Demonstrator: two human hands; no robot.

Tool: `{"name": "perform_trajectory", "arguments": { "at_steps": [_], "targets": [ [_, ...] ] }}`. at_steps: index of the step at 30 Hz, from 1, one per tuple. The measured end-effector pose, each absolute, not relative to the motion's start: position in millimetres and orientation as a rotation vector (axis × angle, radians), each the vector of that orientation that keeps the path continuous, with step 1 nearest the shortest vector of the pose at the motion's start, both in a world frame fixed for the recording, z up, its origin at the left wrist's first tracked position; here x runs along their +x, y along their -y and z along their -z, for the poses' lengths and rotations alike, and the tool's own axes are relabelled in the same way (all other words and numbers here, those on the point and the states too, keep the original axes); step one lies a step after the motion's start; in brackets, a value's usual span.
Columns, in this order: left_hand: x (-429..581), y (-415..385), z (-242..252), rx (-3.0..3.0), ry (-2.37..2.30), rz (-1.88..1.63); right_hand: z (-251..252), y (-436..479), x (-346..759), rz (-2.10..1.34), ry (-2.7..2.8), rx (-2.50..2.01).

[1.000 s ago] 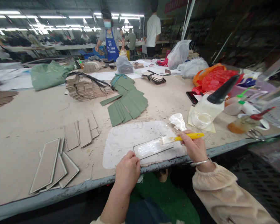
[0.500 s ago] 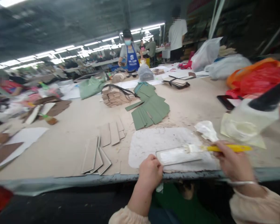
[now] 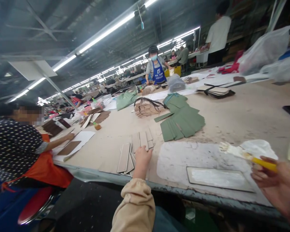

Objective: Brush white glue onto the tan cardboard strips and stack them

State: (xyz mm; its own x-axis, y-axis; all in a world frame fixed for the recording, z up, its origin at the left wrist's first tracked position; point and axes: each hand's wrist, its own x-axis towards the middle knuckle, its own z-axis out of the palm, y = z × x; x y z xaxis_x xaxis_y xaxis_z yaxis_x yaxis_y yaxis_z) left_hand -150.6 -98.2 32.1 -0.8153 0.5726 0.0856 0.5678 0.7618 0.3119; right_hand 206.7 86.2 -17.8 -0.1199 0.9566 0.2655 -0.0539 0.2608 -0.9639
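My left hand (image 3: 142,158) reaches out over the table, fingers stretched toward a loose spread of brown cardboard strips (image 3: 140,141); it holds nothing. My right hand (image 3: 276,181) at the right edge is closed on a yellow-handled glue brush (image 3: 246,154), whose white bristles hang above the glue-smeared work patch (image 3: 181,158). A glue-coated cardboard strip (image 3: 218,178) lies flat near the table's front edge, between my hands. A fan of green strips (image 3: 182,120) lies farther back.
A person in an orange apron (image 3: 21,148) sits at the table's left end, working on card pieces. A bundled cardboard stack (image 3: 147,108), plastic bags (image 3: 263,51) and more workers lie farther back. The table's front edge (image 3: 99,175) runs close to me.
The view swung left and up. My left hand left the coated strip and reached forward to the brown strips. My right hand lifted the brush off the strip.
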Motion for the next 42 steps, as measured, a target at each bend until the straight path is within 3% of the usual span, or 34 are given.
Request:
{"name": "perform_trajectory", "arguments": {
  "at_steps": [4,20,27,30,34,37,42],
  "targets": [
    [-174,97,-23,0.867,-2.942,-0.42,20,-89,201,-1.572,0.984,-0.969],
    [-199,113,-15,0.647,-2.958,-0.751,-13,-81,173,-1.556,0.923,-0.79],
    [-186,128,-15,0.597,-2.95,-1.012,-12,-57,168,-1.268,1.379,-0.775],
    [-161,125,-32,0.732,-2.81,-1.136,-10,-52,171,-1.021,1.574,-0.776],
    [-101,110,-54,1.128,-2.278,-1.375,-9,-52,178,-0.976,1.613,-0.671],
    [-58,96,-54,1.265,-1.92,-1.272,-9,-54,188,-1.045,1.546,-0.659],
    [-29,79,-29,1.365,-1.752,-0.984,-11,-55,208,-1.221,1.416,-0.722]
  ]
}}
